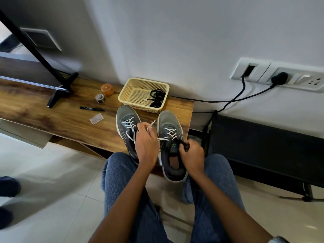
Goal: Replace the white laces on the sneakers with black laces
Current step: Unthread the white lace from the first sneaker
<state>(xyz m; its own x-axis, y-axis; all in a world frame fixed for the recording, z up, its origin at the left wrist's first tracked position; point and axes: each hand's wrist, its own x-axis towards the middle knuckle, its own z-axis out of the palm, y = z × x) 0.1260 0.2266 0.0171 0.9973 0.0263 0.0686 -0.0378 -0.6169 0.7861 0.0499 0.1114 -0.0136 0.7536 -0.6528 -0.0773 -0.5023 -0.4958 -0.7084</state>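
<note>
Two grey sneakers stand side by side on the wooden table (pixel 52 118), toes pointing away from me. The left sneaker (pixel 126 118) still carries its white lace. The right sneaker (pixel 171 148) has a white lace (pixel 169 133) crossed through its upper eyelets. My left hand (pixel 146 145) pinches the free end of that white lace, its tip sticking up between the shoes. My right hand (pixel 192 155) grips the right sneaker's collar beside the tongue. Black laces (pixel 157 98) lie bundled in the yellow basket (pixel 126 95) behind the shoes.
On the table to the left lie a black marker (pixel 91 108), a small clear plastic piece (pixel 96 118), a tape roll (pixel 100 98) and an orange cap (pixel 107 89). A black stand leg (pixel 59 92) rests at the left. Cables run from wall sockets (pixel 278 78) on the right.
</note>
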